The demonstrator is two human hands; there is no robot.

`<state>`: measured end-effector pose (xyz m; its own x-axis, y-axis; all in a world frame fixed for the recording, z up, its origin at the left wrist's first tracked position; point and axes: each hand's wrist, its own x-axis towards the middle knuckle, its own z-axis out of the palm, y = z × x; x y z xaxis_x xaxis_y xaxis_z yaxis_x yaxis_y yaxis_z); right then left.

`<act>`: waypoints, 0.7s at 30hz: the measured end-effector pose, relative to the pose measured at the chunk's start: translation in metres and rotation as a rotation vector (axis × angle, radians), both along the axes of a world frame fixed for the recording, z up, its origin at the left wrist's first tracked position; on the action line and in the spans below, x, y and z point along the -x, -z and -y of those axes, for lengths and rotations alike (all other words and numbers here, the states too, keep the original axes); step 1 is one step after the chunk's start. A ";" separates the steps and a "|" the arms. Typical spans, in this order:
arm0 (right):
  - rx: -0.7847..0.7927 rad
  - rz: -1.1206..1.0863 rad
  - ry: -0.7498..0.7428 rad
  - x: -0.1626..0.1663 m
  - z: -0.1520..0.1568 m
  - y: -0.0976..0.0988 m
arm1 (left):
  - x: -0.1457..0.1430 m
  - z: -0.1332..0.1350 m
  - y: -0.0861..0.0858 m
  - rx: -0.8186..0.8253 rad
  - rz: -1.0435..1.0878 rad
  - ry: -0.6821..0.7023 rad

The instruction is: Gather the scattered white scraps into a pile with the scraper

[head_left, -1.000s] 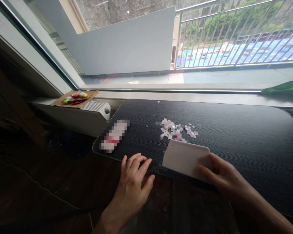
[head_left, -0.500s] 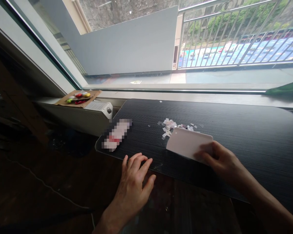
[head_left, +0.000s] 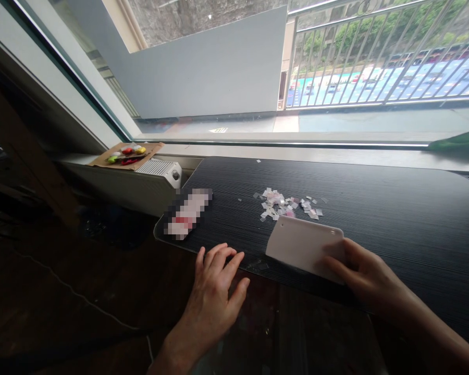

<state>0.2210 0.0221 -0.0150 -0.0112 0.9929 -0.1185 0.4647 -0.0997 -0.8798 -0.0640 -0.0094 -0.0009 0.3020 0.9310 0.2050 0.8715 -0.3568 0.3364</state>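
Note:
My right hand [head_left: 361, 278] grips the right end of a flat white plastic scraper [head_left: 300, 246], which rests tilted on a black ribbed mat [head_left: 394, 208]. Just beyond the scraper's far edge lies a small heap of white and pink paper scraps [head_left: 287, 205]. My left hand [head_left: 217, 291] lies flat with fingers spread on the dark table [head_left: 82, 291], its fingertips at the mat's near edge. A blurred white and red object [head_left: 187, 213] lies on the mat's left end.
A window sill [head_left: 336, 153] runs behind the mat, with a green cloth [head_left: 457, 141] at the right. At the left stand a white heater [head_left: 160, 171] and a cardboard piece [head_left: 127, 154] holding small coloured items. A thin cable [head_left: 82, 299] crosses the dark table.
The scraper first moved forward over the scraps, covering part of the heap, then came back toward me, baring the scraps again. My left hand stayed in place.

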 end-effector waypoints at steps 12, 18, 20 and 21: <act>0.049 -0.102 -0.116 0.008 0.016 0.006 | 0.002 0.001 0.000 -0.019 -0.019 0.004; -0.044 -0.021 -0.034 0.005 0.020 0.000 | 0.003 0.002 0.000 -0.012 -0.018 0.004; -0.127 0.103 0.125 0.002 0.020 -0.005 | 0.003 0.002 0.000 -0.015 -0.015 0.004; -0.173 0.189 0.222 0.000 0.018 -0.008 | 0.003 0.002 0.001 -0.022 -0.013 0.005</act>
<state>0.2215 0.0038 -0.0069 0.2134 0.9743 0.0727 0.6051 -0.0734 -0.7928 -0.0669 -0.0113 -0.0021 0.3097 0.9247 0.2215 0.8739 -0.3686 0.3170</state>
